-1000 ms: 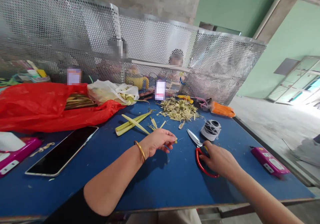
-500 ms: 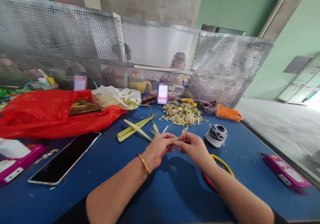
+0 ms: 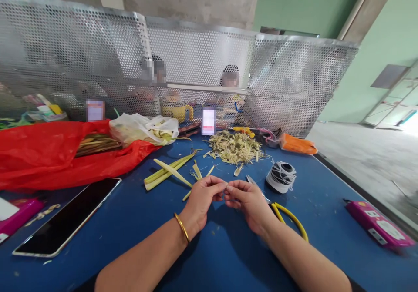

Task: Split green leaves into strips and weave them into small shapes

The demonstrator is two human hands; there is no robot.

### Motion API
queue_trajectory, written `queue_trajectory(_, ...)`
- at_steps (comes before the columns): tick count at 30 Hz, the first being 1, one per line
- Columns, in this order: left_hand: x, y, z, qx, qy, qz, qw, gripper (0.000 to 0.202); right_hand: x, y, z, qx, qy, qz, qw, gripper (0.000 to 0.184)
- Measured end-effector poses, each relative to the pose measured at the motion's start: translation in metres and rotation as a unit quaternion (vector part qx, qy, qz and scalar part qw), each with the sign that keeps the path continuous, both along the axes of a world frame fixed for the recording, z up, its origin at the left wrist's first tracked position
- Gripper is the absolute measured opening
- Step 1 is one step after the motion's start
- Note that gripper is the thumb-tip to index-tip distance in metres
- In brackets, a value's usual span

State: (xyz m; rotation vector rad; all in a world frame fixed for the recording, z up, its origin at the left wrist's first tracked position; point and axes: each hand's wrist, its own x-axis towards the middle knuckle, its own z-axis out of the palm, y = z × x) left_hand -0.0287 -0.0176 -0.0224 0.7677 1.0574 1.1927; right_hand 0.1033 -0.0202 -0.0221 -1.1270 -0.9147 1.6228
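My left hand (image 3: 207,196) and my right hand (image 3: 244,198) meet fingertip to fingertip above the blue table (image 3: 209,261). Both are closed in a pinch; whatever lies between the fingers is too small to make out. Just beyond the left hand are pale green stalks (image 3: 168,172) and a few thin cut strips (image 3: 197,170). Scissors (image 3: 287,216) with yellow handles lie partly under my right forearm, their blade tips showing beside the right hand. A spool of grey-white thread (image 3: 281,177) stands to the right of them.
Behind the hands lies a heap of shredded plant scraps (image 3: 235,146). A red plastic bag (image 3: 42,152) and a large phone (image 3: 68,218) are at the left. A purple box (image 3: 379,224) sits near the right edge. A perforated metal screen (image 3: 199,52) closes the back, with people behind it.
The view has shifted slightly, so table things at the left sit further left. My right hand has turned a little, and the scissors' blades now show. Both hands stay pinched together.
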Motion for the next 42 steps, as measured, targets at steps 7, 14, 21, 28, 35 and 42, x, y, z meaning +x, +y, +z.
queue_trajectory(7, 0.005, -0.002, -0.004, 0.045, 0.031, 0.027, 0.998, 0.011, -0.002, -0.003, -0.001, -0.020, 0.067, -0.012, 0.997, 0.034)
queue_trajectory(14, 0.005, -0.004, -0.004, 0.016, 0.021, 0.025, 0.999, 0.024, 0.000, 0.003, -0.003, 0.017, 0.027, -0.054, 0.998, 0.034)
queue_trajectory(21, -0.010, -0.008, 0.009, 0.066, 0.280, -0.267, 0.920, 0.027, 0.026, 0.013, 0.020, 0.202, -0.085, -0.157, 0.963, 0.024)
queue_trajectory(28, -0.051, -0.008, 0.046, 0.250, 0.586, -0.029, 0.770, 0.031, 0.025, 0.015, 0.018, 0.177, -0.142, -0.109, 0.968, 0.033)
queue_trajectory(35, -0.070, 0.018, 0.024, 0.110, 0.617, -0.049, 0.778, 0.037, 0.022, 0.015, 0.011, 0.194, -0.163, -0.082, 0.964, 0.028)
queue_trajectory(42, -0.057, 0.038, -0.018, 0.055, 0.353, -0.054, 0.933, 0.017, 0.020, 0.016, 0.003, 0.197, -0.200, -0.040, 0.959, 0.027)
